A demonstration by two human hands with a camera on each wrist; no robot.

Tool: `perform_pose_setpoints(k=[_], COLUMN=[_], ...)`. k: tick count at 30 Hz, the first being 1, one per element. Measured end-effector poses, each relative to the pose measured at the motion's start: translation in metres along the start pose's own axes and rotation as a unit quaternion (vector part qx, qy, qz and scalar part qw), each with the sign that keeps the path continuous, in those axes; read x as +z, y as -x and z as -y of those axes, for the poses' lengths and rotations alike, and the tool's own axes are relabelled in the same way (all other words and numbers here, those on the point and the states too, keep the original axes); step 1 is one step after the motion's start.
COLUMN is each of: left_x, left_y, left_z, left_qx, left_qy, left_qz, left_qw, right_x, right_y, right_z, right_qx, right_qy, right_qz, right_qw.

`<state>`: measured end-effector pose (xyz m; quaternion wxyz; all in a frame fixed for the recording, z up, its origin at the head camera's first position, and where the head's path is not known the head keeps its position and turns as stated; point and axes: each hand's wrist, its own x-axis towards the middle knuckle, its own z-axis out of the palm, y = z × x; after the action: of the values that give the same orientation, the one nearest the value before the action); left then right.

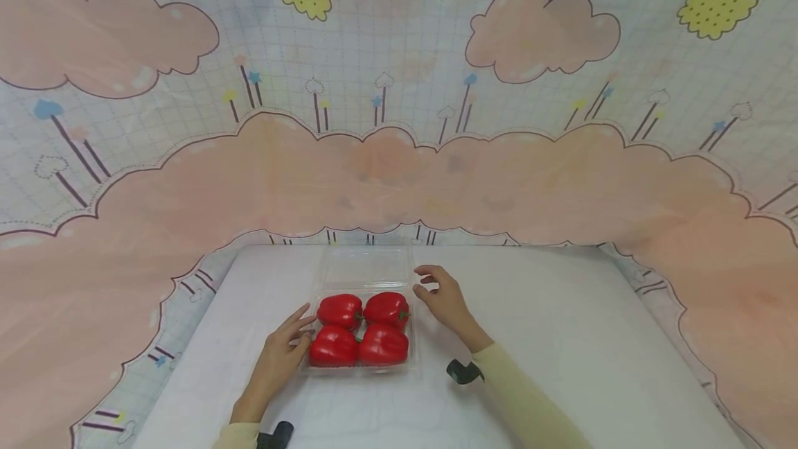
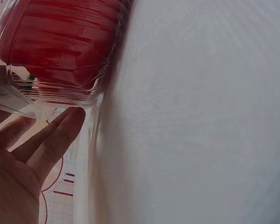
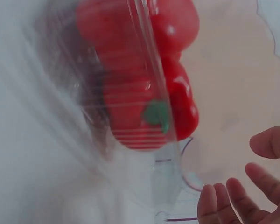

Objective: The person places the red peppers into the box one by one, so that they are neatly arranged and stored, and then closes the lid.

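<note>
Several red bell peppers [image 1: 384, 345] sit in two rows inside a clear plastic clamshell box [image 1: 363, 370]. Its lid [image 1: 366, 267] is folded back flat behind it. My left hand [image 1: 280, 355] is at the box's left side; in the left wrist view its extended fingertips [image 2: 74, 114] reach the ribbed wall and seem to touch it. Near the lid's right edge, my right hand [image 1: 447, 300] hovers with loosely bent fingers and thumb apart, holding nothing. The right wrist view shows a gap between those fingers [image 3: 242, 205] and the box, one pepper's green stem visible through the wall.
A white table [image 1: 548, 317] lies under the box. Behind it hangs a patterned cloth [image 1: 399, 186] with clouds, which also runs down both sides. Dark wrist devices [image 1: 464, 371] are worn on both arms.
</note>
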<state>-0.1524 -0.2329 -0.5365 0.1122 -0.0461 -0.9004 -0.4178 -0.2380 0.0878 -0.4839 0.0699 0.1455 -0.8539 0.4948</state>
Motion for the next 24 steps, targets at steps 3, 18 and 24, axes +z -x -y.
perform_pose_setpoints(k=[3, 18, 24], left_x=[0.0, -0.001, 0.001], left_y=[0.0, -0.002, -0.001], left_z=[0.0, 0.0, 0.001], left_qx=[-0.002, 0.003, 0.002], left_qy=[0.001, 0.0, 0.004], left_qz=[0.0, -0.002, -0.003], left_qw=[1.0, 1.0, 1.0], right_x=[0.002, 0.023, 0.03], right_y=[-0.009, -0.042, -0.048], right_z=[-0.005, -0.034, -0.041], right_qx=[0.03, 0.196, 0.238], right_qy=[-0.012, -0.12, -0.155], right_qz=[-0.001, 0.022, 0.025], right_qw=[0.999, 0.973, 0.958])
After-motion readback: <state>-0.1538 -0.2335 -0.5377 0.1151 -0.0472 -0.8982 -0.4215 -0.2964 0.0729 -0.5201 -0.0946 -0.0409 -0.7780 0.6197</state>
